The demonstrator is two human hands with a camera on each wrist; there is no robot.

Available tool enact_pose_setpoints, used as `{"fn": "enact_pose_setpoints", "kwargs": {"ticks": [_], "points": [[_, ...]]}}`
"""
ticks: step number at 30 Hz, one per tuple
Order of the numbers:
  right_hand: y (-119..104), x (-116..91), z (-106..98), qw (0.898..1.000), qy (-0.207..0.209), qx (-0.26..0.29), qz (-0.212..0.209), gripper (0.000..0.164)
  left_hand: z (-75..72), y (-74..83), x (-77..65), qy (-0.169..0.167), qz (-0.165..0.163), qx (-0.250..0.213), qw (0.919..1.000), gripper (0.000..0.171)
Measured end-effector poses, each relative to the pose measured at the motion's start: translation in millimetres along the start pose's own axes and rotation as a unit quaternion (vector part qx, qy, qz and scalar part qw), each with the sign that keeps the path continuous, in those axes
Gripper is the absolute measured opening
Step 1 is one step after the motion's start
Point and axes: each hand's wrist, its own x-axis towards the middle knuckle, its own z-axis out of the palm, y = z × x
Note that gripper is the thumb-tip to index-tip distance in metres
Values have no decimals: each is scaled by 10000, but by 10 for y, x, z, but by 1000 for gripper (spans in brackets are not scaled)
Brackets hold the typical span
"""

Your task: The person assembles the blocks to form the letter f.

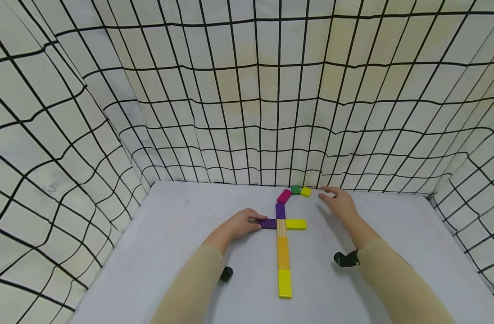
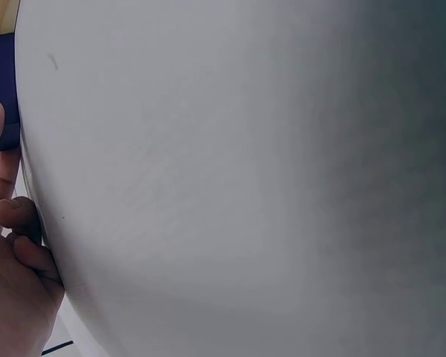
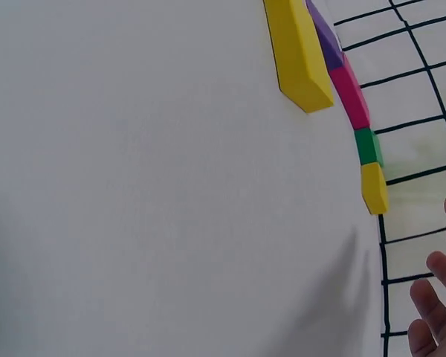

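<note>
My left hand [image 1: 237,224] holds the outer end of a purple block [image 1: 268,223] between thumb and fingers. That block lies crosswise against a pale wooden striped piece [image 1: 281,228], opposite a long yellow block [image 1: 296,224]. Another purple block [image 1: 280,211] extends from the top of the striped piece. From there a pink block [image 1: 284,196], a green block [image 1: 296,190] and a small yellow block [image 1: 305,192] curve to the right. Just right of the small yellow one, my right hand [image 1: 341,204] is raised with loosely extended fingers and nothing in them.
Below the striped piece, an orange block [image 1: 283,253] and a yellow block [image 1: 285,283] continue the line toward me. They lie on a white table [image 1: 157,252]. Black netting [image 1: 230,153] over white walls rises behind and beside the table. Dark wrist cameras [image 1: 346,259] hang under both sleeves.
</note>
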Motion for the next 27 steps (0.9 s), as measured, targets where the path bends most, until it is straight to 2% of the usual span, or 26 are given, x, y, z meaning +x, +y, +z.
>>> {"fn": "enact_pose_setpoints", "kwargs": {"ticks": [7, 17, 27], "points": [[123, -183, -238, 9994, 79, -300, -137, 53, 7, -8, -7, 40, 14, 2, 10000, 32], [388, -546, -610, 9985, -74, -476, -256, 57, 16, -15, 21, 24, 29, -8, 10000, 32], [567, -763, -705, 9977, 6, -608, -314, 55, 22, -28, 29, 69, 40, 31, 10000, 31]]}}
